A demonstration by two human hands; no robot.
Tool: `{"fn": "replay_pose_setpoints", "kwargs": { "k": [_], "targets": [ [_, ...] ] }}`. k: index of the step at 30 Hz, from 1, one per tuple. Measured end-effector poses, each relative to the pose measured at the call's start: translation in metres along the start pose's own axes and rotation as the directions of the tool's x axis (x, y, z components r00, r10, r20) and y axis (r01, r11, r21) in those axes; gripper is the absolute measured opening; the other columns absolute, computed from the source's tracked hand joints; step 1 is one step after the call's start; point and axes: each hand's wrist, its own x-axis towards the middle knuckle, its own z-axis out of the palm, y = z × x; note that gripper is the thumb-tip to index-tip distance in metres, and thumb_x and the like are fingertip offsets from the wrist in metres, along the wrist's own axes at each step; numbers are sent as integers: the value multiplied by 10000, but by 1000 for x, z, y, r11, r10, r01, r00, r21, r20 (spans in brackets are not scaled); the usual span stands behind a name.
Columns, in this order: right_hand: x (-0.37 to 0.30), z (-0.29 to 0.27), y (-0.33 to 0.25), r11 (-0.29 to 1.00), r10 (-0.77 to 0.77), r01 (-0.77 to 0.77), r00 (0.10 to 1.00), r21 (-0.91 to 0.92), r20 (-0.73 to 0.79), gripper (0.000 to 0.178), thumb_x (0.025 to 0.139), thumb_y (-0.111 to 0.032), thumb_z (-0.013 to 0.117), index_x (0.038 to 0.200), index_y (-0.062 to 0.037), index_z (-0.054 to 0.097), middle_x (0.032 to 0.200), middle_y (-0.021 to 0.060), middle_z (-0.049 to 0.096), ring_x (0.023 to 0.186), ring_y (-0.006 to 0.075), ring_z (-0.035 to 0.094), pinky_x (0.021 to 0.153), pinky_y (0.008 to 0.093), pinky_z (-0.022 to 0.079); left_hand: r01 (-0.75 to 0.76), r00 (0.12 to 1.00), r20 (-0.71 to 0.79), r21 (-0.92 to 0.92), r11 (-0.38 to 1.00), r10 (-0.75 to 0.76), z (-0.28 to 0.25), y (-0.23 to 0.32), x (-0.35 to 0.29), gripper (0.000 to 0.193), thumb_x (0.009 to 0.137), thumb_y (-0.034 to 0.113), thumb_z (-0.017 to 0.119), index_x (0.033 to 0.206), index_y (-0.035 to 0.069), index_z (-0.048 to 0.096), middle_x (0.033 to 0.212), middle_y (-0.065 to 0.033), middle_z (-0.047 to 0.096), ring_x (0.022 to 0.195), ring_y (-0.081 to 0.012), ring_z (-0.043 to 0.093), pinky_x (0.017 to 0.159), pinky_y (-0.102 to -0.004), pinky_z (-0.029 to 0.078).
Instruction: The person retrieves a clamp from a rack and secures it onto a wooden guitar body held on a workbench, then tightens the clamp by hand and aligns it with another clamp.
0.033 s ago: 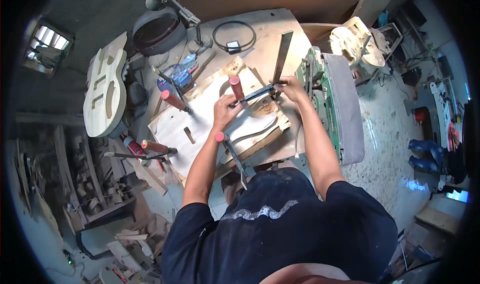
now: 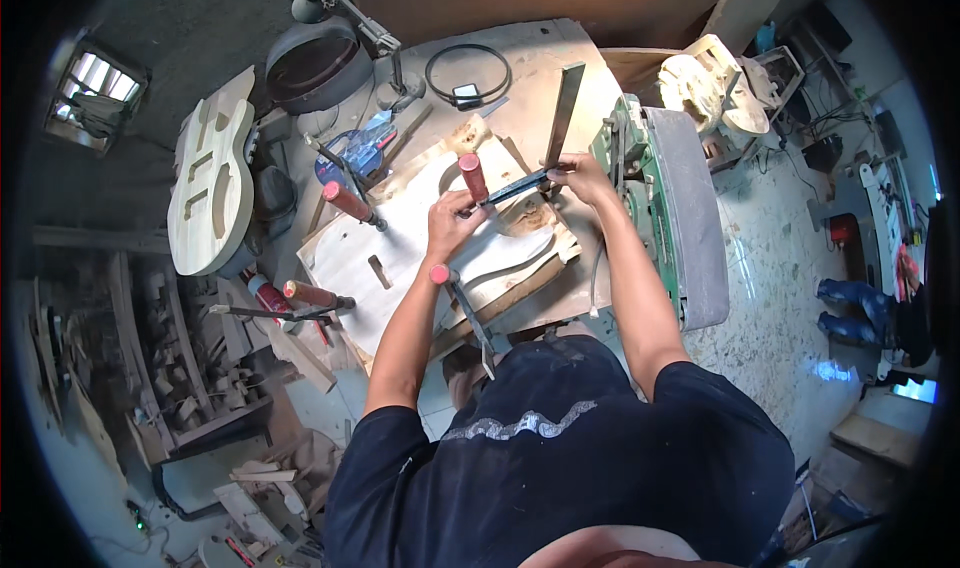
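Note:
A bar clamp with a red handle (image 2: 472,178) stands over a pale guitar-body-shaped board (image 2: 345,253) on the workbench. My right hand (image 2: 583,180) is closed on the clamp where its dark arm meets the upright bar. Beside the base of the red handle, my left hand (image 2: 454,224) has its fingers closed around the lower end of the clamp's screw. The board lies on a rougher wooden slab (image 2: 530,286). More red-handled clamps grip its edges: one at the upper left (image 2: 347,200), another at the lower left (image 2: 310,294) and a third at the near edge (image 2: 440,274).
A green belt sander (image 2: 685,218) stands right of the bench. A routed guitar body (image 2: 212,188) leans at the left. A desk lamp (image 2: 375,33), a black cable loop (image 2: 468,48) and a blue disc-shaped item (image 2: 350,158) are at the back. Wood offcuts (image 2: 190,368) crowd the lower left.

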Motion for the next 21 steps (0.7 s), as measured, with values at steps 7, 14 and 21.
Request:
{"fn": "replay_pose_setpoints", "kwargs": {
  "k": [7, 14, 21],
  "targets": [
    [-90, -1, -174, 815, -118, 57, 991, -576, -68, 506, 825, -460, 738, 931, 34, 704, 775, 234, 686, 793, 379, 701, 736, 453, 530, -22, 1000, -19, -6, 1000, 22, -4, -2, 1, 261, 750, 227, 789, 974, 93, 784, 953, -88, 751, 784, -224, 661, 740, -334, 528],
    [-48, 78, -191, 409, -473, 541, 814, -734, 336, 424, 829, -343, 722, 1061, -1, 629, 743, 226, 668, 769, 425, 675, 702, 490, 523, -5, 1000, 15, -37, 999, 5, -4, 8, 4, 252, 756, 221, 780, 971, 89, 780, 923, -81, 747, 777, -232, 658, 746, -334, 519],
    [-27, 70, -199, 36, -555, 874, 420, -484, 718, 345, 747, -169, 725, 1062, -29, 705, 1003, 244, 677, 944, 383, 688, 816, 464, 557, -15, 1000, 3, 60, 998, 15, -8, 9, 4, 249, 746, 209, 797, 968, 98, 781, 889, -76, 742, 732, -223, 653, 721, -326, 511]
  ]
}}
